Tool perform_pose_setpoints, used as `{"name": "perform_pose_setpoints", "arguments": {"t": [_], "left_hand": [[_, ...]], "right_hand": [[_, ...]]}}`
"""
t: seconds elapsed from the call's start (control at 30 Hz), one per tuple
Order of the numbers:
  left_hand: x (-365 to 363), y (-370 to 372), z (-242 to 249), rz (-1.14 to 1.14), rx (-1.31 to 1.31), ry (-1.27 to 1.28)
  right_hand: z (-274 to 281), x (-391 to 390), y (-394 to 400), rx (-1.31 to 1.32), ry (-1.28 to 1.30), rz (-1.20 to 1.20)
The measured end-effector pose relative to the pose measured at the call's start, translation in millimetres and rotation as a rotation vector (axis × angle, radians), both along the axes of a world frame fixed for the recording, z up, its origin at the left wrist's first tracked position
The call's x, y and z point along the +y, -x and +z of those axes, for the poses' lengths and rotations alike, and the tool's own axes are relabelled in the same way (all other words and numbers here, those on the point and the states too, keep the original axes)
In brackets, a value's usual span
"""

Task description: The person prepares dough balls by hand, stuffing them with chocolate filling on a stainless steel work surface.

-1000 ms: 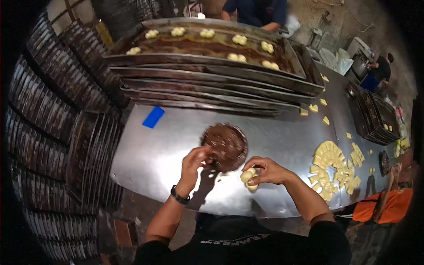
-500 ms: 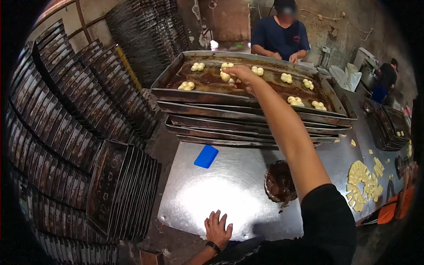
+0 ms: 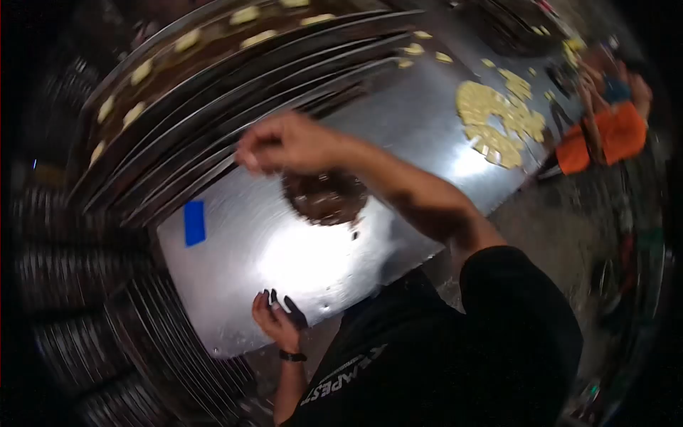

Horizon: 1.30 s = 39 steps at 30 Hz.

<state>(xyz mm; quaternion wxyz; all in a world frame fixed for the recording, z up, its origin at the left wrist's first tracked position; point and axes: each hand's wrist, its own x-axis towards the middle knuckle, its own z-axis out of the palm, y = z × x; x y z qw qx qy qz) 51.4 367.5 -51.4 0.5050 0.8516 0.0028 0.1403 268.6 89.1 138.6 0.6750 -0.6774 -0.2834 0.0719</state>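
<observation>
My right hand (image 3: 281, 146) is in the air between the stacked trays and a dark round container (image 3: 327, 203) of glossy brown filling, overlapping the container's upper edge in this view. Motion blurs its loosely curled fingers, so I cannot tell whether it holds anything. My left hand (image 3: 276, 320), with a dark wristband, is at the near edge of the metal table (image 3: 235, 313). Its fingers are apart and hold nothing. A blue flat scraper (image 3: 194, 223) lies on the table to the left. Pale dough pieces (image 3: 185, 40) sit in rows on the top tray.
Deep metal trays (image 3: 284, 64) are stacked along the table's far side. Cut yellow dough (image 3: 491, 128) is spread at the table's right, with small scraps around it. Beyond it is a person in orange (image 3: 605, 139). More dark trays (image 3: 171, 341) are stacked at the left.
My view has swung right and down. My right hand has come away from the dough on the top tray toward the brown filling. The left hand's fingers no longer lie flat on the table.
</observation>
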Motion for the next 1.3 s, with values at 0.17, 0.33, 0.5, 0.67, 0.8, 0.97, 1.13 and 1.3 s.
{"name": "perform_pose_setpoints", "arguments": {"t": [0.17,0.33,0.5,0.67,0.8,0.97,1.13,1.3], "left_hand": [[-78.1,-17.6,52.5,-0.154,-0.088,-0.184],[-257.1,-34.1,51.7,-0.335,-0.085,-0.043],[-416.9,-50.9,56.2,-0.55,0.262,-0.01],[-517.0,-83.0,34.9,-0.715,0.072,-0.202],[-567.3,-92.8,29.0,-0.694,0.069,-0.237],[-577.3,-68.2,27.1,-0.686,0.219,-0.031],[-569.6,-51.0,38.9,-0.635,0.495,0.199],[-588.1,-37.9,45.4,-0.629,0.384,0.426]], "right_hand": [[-73.1,-164.5,120.9,0.521,0.177,-0.377],[-123.1,-320.8,190.1,0.599,0.332,-0.659],[-135.1,-454.0,264.8,0.196,1.006,-0.937],[-196.9,-551.0,306.2,0.082,0.865,-1.42],[-178.6,-560.8,284.1,0.418,0.993,-1.331],[-179.2,-561.2,263.0,0.45,0.639,-1.304],[-177.6,-581.6,286.7,0.345,-0.85,-1.517],[-116.2,-551.2,271.0,0.414,-0.173,-1.028]]}}
